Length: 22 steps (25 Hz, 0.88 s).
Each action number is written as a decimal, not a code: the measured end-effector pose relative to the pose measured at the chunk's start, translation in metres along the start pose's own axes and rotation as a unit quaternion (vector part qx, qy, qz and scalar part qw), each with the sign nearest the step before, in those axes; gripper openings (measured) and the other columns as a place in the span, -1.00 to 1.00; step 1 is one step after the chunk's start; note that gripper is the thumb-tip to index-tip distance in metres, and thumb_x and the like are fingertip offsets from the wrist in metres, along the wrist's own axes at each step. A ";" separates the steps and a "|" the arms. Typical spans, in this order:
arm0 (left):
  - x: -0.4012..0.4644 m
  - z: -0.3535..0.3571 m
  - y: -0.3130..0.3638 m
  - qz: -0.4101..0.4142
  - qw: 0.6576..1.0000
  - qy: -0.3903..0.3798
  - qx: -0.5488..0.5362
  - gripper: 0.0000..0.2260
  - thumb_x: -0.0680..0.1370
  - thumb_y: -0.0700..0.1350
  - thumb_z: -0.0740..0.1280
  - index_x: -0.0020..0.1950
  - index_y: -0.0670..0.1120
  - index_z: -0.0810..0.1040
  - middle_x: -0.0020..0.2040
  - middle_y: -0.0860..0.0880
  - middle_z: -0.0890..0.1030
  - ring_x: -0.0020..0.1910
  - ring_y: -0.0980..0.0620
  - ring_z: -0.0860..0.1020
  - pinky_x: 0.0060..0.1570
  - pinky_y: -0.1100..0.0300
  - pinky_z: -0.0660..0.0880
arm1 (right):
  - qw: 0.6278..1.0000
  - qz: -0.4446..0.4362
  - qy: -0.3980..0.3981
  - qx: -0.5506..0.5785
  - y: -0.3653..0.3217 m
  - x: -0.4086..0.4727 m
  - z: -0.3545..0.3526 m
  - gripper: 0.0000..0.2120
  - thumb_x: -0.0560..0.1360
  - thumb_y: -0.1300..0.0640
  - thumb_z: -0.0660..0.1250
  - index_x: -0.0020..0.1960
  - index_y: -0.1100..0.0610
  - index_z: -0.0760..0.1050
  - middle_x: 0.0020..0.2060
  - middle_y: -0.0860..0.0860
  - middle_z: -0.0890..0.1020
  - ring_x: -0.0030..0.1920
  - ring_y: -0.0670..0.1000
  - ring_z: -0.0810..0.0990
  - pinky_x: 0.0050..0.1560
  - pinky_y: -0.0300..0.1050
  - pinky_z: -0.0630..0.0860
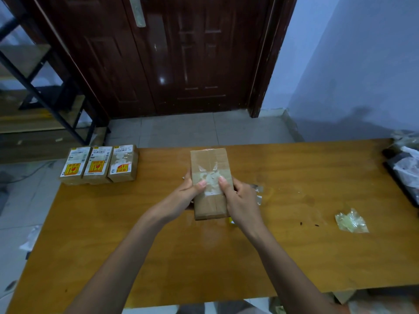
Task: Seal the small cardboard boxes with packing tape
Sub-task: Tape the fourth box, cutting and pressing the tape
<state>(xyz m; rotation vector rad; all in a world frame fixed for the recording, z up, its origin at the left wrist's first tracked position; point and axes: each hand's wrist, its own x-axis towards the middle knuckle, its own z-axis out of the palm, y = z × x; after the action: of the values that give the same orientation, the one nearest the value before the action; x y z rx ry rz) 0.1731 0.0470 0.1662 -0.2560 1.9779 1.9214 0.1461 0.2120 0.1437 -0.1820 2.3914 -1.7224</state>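
Note:
A small cardboard box [209,164] is held above the middle of the wooden table [204,257], its long side pointing away from me. Clear tape [209,177] lies wrinkled across its top. My left hand [191,191] grips the box's left side, thumb pressed on the tape. My right hand [240,200] grips the right side, its thumb on the tape too. Three more small boxes [99,164] with white and yellow labels stand in a row at the table's far left corner. Something shiny with a yellow bit [257,196] shows behind my right hand; I cannot tell what it is.
A crumpled wad of clear tape [351,220] lies on the table's right half. Dark items with plastic wrap [405,168] sit at the right edge. Beyond the table are a tiled floor, a dark wooden door [181,53] and a black metal rack [45,87] at left.

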 end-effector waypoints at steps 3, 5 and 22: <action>-0.001 -0.007 -0.007 -0.014 0.999 -0.031 -0.016 -0.32 0.47 0.24 0.26 0.52 0.22 0.03 0.39 0.08 0.41 0.28 0.06 0.50 0.13 0.02 0.56 | 1.000 0.021 0.005 -0.006 0.004 -0.004 0.006 -0.51 0.56 -0.24 0.07 0.01 0.09 0.61 -0.19 -0.02 0.69 -0.17 -0.04 0.66 -0.16 0.13 0.59; -0.002 -0.004 -0.007 -0.011 1.000 -0.016 -0.014 -0.32 0.47 0.23 0.23 0.52 0.22 0.02 0.37 0.10 0.43 0.26 0.05 0.51 0.11 -0.01 0.57 | 0.999 0.037 0.013 -0.005 0.003 -0.001 0.006 -0.39 0.54 -0.29 -0.02 -0.05 0.15 0.60 -0.21 0.05 0.68 -0.18 0.04 0.64 -0.19 0.14 0.57; 0.002 0.010 -0.012 0.003 0.975 0.184 0.129 -0.45 0.64 0.15 0.07 0.56 -0.06 0.07 0.27 0.10 0.47 0.27 -0.04 0.49 -0.01 0.25 0.46 | 0.977 -0.003 0.037 -0.211 -0.001 0.015 0.009 -0.49 0.61 -0.15 0.03 0.34 0.18 0.43 0.19 0.06 0.51 0.18 0.04 0.50 0.17 0.03 0.46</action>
<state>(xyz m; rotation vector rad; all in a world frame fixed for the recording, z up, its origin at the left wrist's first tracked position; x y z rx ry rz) 0.1769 0.0570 0.1542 -0.5681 2.4384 1.6871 0.1335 0.2000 0.1403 -0.1867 2.7865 -1.2182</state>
